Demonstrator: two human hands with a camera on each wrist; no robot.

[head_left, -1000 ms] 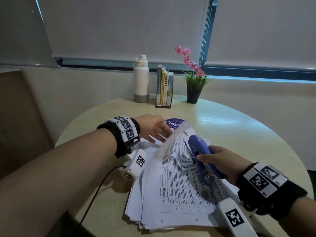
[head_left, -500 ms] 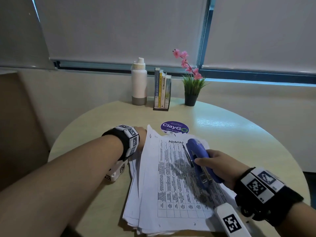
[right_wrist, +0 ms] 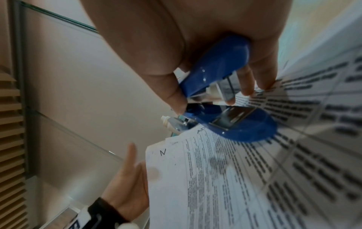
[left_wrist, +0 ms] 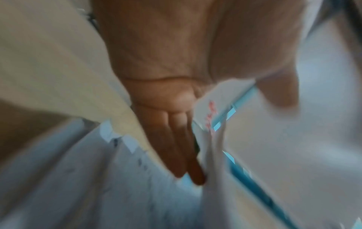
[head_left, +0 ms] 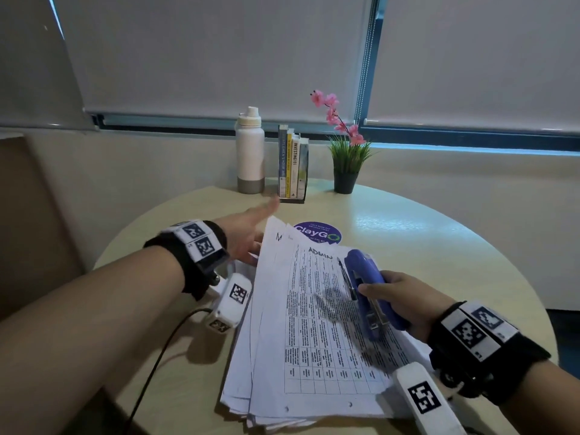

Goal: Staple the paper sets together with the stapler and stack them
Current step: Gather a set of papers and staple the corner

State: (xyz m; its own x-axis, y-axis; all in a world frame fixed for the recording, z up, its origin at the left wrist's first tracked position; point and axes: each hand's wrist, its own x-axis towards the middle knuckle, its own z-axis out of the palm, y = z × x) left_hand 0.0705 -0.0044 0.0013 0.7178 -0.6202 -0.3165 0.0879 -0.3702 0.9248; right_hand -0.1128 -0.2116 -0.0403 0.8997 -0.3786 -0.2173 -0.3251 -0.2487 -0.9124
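A pile of printed paper sets [head_left: 314, 334] lies on the round table [head_left: 439, 246], its top sheet a grid headed "ADMIN". My right hand [head_left: 398, 296] grips a blue stapler [head_left: 370, 293] just above the sheets on the pile's right side; the right wrist view shows its mouth agape over the printed papers [right_wrist: 254, 178], my fingers [right_wrist: 246, 83] round the blue stapler [right_wrist: 219, 62]. My left hand [head_left: 248, 227] is at the pile's upper-left edge with fingers [left_wrist: 176, 147] stretched straight toward the books, blurred, the palm side against the sheet edges.
At the table's far edge stand a white bottle [head_left: 250, 152], a small rack of books [head_left: 293, 164] and a potted plant with pink flowers [head_left: 345, 161]. A purple "ClayGo" sticker [head_left: 317, 235] lies beyond the pile. Bare tabletop lies right of the pile.
The lifted sheet has settled flat on the pile. My left hand dropped to the pile's left edge, then reached forward with fingers straight. The right hand kept the stapler nearly still.
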